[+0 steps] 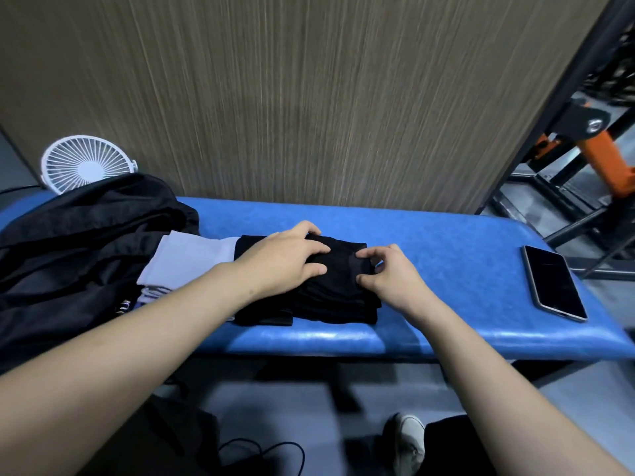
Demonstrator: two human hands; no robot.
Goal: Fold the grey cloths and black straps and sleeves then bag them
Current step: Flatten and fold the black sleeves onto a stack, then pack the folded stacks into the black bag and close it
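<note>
Behind everything stands a tall brown wall panel with thin streaks [309, 97], and in front of it lies a long blue padded bench with a shiny top [446, 242]; on the middle of this bench sits a flat pile of folded black cloth sleeves and straps [330, 297], close to the near edge; the left hand [285, 259] lies flat on top of the pile with its fingers spread and straight, pressing the black cloth down; the right hand [388, 273] is at the right side of the pile, and its thumb and bent fingers pinch a fold of the black cloth at the top; just left of the pile, touching it, lies a pale grey folded cloth [189, 259], and its far left end goes under the edge of a big soft black bag [79, 252] that covers the left end of the bench; more pale cloth [151, 293] peeks out below it, beside the bag; behind the bag stands a small round white fan with thin ribs [86, 163], close to the wall; well apart from the pile, on the right end of the bench, lies a flat dark phone with a grey rim [555, 283], face up; past the wall on the right there is a black metal frame with orange parts [598, 149]; down below, on the grey floor, are a thin black cable [268, 451] and a grey shoe [409, 438].
</note>
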